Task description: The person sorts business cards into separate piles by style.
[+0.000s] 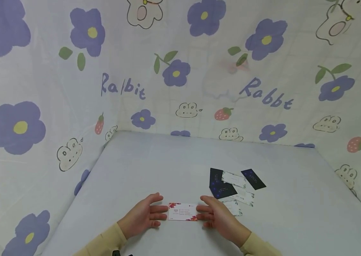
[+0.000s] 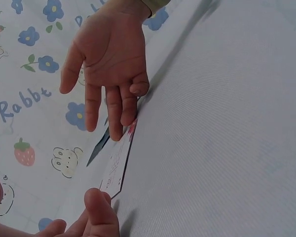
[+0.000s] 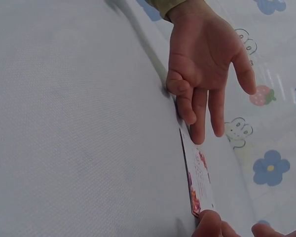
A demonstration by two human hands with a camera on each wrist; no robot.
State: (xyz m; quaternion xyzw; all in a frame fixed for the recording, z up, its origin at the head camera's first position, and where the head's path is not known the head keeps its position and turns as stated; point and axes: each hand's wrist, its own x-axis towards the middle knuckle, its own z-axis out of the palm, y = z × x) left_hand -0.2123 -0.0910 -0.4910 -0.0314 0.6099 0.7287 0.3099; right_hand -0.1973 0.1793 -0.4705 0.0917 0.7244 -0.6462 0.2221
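On the pale table (image 1: 155,167), near the front edge and a little left of its middle, lies a white business card (image 1: 182,212) with red flower corners, flat and set lengthwise from left to right. It sits directly between the two hands. The left hand (image 1: 143,217) rests on the table at the card's left end, fingers stretched out and relaxed, their tips touching or just meeting that short edge. The right hand (image 1: 217,216) mirrors it at the right end, fingers likewise extended and pointing inward to the card. Neither hand is curled round the card; both lie loose and flat-fingered, framing it from either side.

In the left wrist view the card (image 2: 117,163) shows edge-on, with the right hand's fingers (image 2: 114,116) reaching its far end and the left hand's fingertips (image 2: 99,210) at its near end. The right wrist view gives the same from the other side: the card (image 3: 197,177) runs between the left hand (image 3: 202,64) beyond it and the right hand's fingertips (image 3: 209,222) close to the lens.

To the right of the right hand, slightly farther back, a loose heap of cards (image 1: 233,188) lies spread on the table, some dark, some white, overlapping one another. A flower-and-rabbit printed cloth (image 1: 180,71) hangs behind and at both sides.
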